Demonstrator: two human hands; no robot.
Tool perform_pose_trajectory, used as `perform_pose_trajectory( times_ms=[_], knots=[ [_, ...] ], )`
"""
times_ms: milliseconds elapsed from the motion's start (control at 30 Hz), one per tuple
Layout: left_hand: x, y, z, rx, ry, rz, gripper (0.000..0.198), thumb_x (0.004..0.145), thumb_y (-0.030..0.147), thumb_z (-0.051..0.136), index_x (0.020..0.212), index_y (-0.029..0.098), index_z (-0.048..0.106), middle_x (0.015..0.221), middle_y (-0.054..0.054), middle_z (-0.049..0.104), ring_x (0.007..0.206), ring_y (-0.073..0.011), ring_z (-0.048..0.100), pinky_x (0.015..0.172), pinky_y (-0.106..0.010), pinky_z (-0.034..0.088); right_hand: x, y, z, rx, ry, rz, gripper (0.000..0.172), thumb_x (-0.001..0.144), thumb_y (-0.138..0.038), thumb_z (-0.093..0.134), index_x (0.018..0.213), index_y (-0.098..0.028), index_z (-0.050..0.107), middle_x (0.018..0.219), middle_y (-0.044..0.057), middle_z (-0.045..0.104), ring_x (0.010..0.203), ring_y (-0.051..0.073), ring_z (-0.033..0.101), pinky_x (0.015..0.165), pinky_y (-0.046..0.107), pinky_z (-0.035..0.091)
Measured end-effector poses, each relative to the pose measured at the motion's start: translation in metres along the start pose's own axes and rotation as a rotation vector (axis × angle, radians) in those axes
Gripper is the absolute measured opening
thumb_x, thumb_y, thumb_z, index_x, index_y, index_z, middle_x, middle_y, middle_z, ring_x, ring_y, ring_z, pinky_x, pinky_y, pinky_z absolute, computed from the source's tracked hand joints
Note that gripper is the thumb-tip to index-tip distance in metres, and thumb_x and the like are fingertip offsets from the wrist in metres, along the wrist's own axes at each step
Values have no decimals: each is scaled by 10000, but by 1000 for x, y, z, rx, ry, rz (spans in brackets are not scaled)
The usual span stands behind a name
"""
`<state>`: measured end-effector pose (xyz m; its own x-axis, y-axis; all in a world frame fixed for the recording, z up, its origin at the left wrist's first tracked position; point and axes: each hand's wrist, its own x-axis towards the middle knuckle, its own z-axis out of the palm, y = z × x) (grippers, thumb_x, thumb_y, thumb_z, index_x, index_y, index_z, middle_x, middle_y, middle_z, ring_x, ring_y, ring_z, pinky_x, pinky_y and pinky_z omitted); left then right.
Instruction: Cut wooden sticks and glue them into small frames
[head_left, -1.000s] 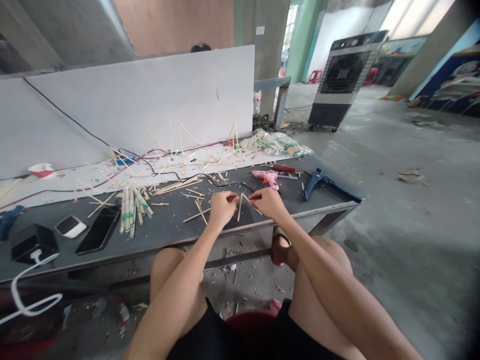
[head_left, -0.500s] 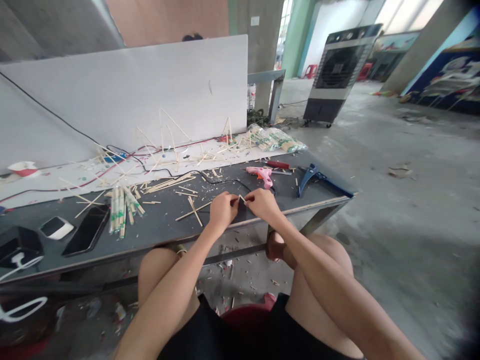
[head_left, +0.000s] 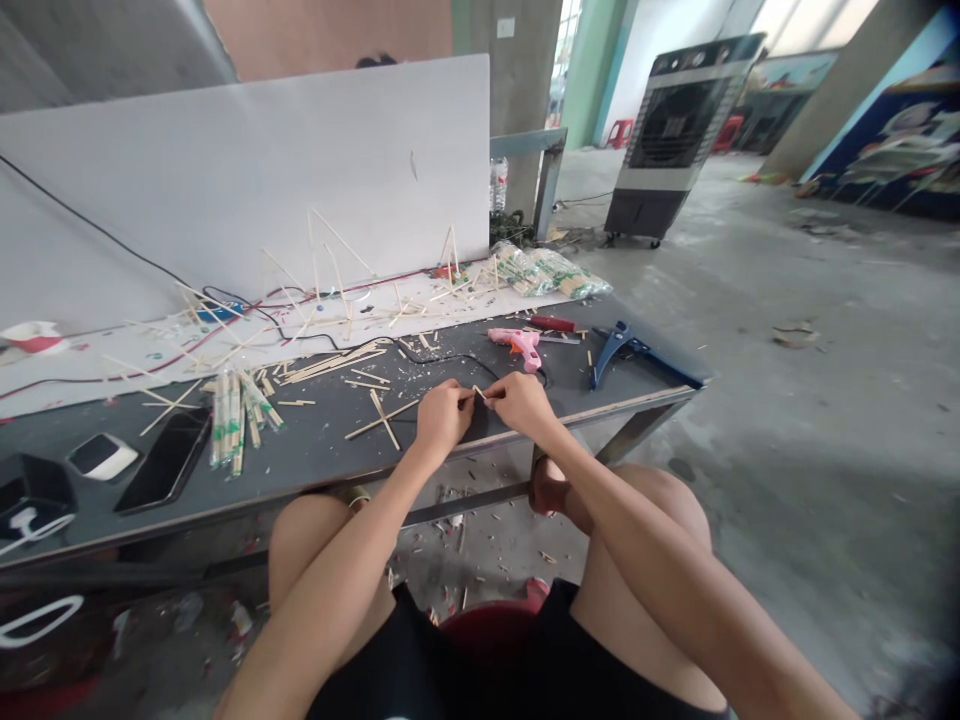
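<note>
Head camera live on two bare hands meeting low above the front edge of a dark grey worktop [head_left: 322,455], and they're almost fingertip to fingertip! Both forearms reach forward from the bottom of the view, slanting inward to meet just ahead of the knees. Left hand [head_left: 445,415]: back turned up, knuckles bent, thumb and forefinger drawn to a narrow pinch pointing right. Right hand [head_left: 521,405] mirrors it, wrist slightly flexed, fingers curled, its own tight pinch aimed left. And between them, the prize: a thin pale wooden stick [head_left: 478,391], gripped from both sides, its short visible part sloping down to the right. Fingers cover the rest, so its full length can't be told.

Just left of the hands lies a cross of pale wooden sticks [head_left: 384,420], flat on the worktop. Behind the right hand, a pink plastic glue gun [head_left: 519,347] rests on its side, with a red-handled tool [head_left: 553,324] just beyond it. Over to the right, a blue long-handled tool [head_left: 621,350] reaches toward the corner. Farther left, green-and-clear wrapped bundles of sticks [head_left: 234,420] sit beside a black flat phone [head_left: 166,460], with a small white device [head_left: 105,457] next along.
</note>
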<state>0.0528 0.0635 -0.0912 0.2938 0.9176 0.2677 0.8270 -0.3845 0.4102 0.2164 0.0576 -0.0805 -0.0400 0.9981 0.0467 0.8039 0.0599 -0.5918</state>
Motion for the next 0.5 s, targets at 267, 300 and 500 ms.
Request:
perform_pose_trajectory(
  times_ms=[267,300,500],
  knots=[
    [2,-4,-1,-70,-16,-14,236,907,261,589,973,236,814,889,-58,727,728,-156,627,646,-247,388,4,2,1,-7,-2,-19,226,806,-197,677,968,-251,825,953,71,790,929,217,718,797,236,483],
    [2,-4,-1,-80,-25,-12,236,905,263,592,978,235,814,888,-59,728,724,-155,626,645,-246,388,4,2,1,-7,-2,-21,221,803,-193,681,959,-250,827,952,70,789,928,216,717,801,234,484],
    [5,-9,-4,-123,-55,20,229,881,247,605,961,233,820,854,-52,721,666,-143,598,619,-245,373,5,2,0,1,4,-42,202,781,-181,700,927,-228,831,932,70,790,896,204,717,771,216,480]
  ],
)
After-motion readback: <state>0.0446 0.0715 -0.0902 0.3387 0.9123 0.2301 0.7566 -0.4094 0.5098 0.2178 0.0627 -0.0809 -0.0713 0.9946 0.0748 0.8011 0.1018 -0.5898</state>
